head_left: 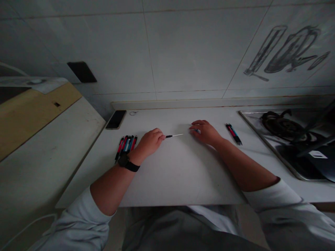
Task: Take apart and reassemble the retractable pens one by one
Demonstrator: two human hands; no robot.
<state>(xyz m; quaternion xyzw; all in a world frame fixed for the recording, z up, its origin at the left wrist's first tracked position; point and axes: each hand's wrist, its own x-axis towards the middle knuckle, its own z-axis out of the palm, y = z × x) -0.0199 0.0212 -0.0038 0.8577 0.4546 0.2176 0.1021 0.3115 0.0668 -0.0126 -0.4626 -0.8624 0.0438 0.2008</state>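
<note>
My left hand (150, 141) rests on the white counter (170, 174), fingers curled around a thin pen refill (175, 135) that pokes out to the right, white with a dark end. My right hand (205, 131) lies a little to the right of the refill's tip, fingers bent over a small blue-and-white piece (197, 130), probably a pen part. A bunch of red, blue and black pens (125, 145) lies just left of my left hand. Two more pens (233, 134), red and blue, lie to the right of my right hand. A black watch sits on my left wrist.
A dark phone (116, 119) lies at the counter's back left, a small ring (133, 113) beside it. A gas stove (293, 139) takes up the right side. A tiled wall stands behind. A lower wooden surface (31, 115) is on the left.
</note>
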